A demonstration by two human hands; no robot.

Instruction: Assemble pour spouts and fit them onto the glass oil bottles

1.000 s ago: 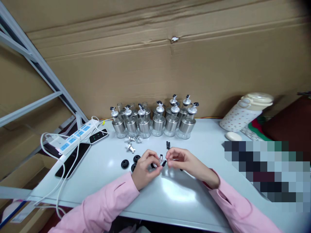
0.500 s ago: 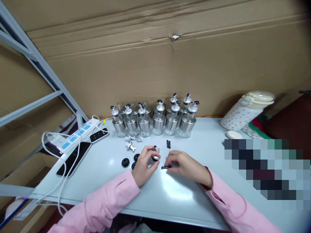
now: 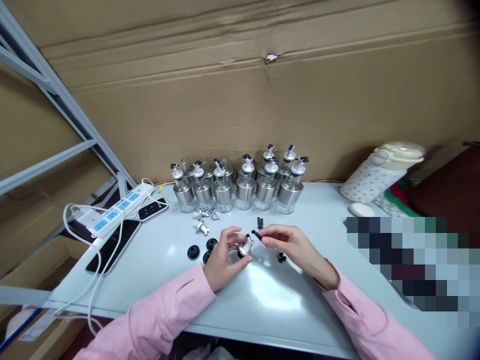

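My left hand [image 3: 224, 255] is closed around a silver pourer cap [image 3: 246, 246] just above the white table [image 3: 262, 300]. My right hand [image 3: 290, 245] pinches a small black lever piece [image 3: 256, 233] and holds it against the top of the cap. Both wrists wear pink sleeves. Another small black piece [image 3: 281, 257] lies on the table under my right hand, and a further black piece [image 3: 259, 221] lies just behind the hands.
Several glass-and-steel dispenser bottles [image 3: 243, 185] stand in rows against the cardboard wall. Black round gaskets [image 3: 193, 251] and loose silver spouts [image 3: 202, 228] lie left of my hands. A power strip [image 3: 116, 207], a phone [image 3: 108, 245] and a dotted thermos [image 3: 378, 172] sit at the sides.
My right hand picked the black lever piece up off the table and brought it to the cap. My left hand lowered slightly with the cap.
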